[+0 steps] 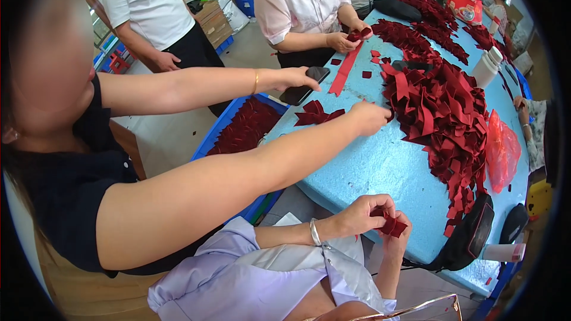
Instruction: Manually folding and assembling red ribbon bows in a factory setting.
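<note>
Near the lower middle, my left hand (360, 215), with a silver bangle at the wrist, pinches a small dark red velvet ribbon piece (392, 226). My right hand (399, 239) grips the same piece from the other side, its fingers curled and partly hidden. The ribbon looks folded; its exact shape is hard to make out. Both hands are just off the near edge of the light blue table (357, 160). On that table lies a big heap of dark red ribbon bows (443, 113), trailing off toward the near right.
From the left a co-worker reaches across, one hand holding a black phone (304, 85), the other at the heap. A blue crate (208, 142) holds red pieces. A black pouch (467, 235), white bottle (488, 66) and red plastic bag (501, 151) stand around. Other people work beyond.
</note>
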The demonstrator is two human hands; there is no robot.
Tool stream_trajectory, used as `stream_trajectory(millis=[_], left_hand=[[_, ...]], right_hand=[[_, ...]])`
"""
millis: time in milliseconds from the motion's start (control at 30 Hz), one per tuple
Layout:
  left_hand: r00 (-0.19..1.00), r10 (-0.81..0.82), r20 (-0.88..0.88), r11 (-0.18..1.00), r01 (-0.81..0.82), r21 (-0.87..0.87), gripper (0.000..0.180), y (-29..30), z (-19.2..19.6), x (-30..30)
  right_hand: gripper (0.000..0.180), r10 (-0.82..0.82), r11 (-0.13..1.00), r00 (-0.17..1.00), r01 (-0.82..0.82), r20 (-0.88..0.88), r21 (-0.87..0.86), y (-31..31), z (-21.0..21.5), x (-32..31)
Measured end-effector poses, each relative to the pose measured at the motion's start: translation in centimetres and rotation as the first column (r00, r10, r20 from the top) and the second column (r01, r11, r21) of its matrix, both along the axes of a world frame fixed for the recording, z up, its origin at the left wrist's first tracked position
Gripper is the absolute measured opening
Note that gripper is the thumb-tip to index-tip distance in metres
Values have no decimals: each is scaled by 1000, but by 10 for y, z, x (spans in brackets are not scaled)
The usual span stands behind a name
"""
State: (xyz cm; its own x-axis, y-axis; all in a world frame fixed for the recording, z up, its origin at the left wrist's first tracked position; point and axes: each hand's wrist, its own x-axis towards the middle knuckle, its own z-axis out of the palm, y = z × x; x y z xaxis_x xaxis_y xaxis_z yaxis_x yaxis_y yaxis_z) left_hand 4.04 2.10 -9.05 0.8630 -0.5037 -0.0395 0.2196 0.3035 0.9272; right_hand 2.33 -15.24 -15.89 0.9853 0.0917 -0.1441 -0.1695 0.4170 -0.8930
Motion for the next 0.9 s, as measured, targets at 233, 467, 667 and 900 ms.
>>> stream_trajectory(millis=[233,467,667,900], left_hand=[[996,85,-23,995,-86,-54,22,-4,2,-4],[999,23,-26,999,-24,-39,24,-5,-1,-1],[998,65,-15,998,-65,-6,26,4,-3,0],[998,36,48,999,-36,2,20,-7,4,-1]], right_hand=[[18,6,1000,1000,-6,-26,-16,0,0,-1],[18,-11,1000,1000,10,-14,-12,-1,5,-2],[16,11,1000,1000,-12,-2,-19,4,1,4],[25,-390,920,918,388,67,48,25,-12,-18]])
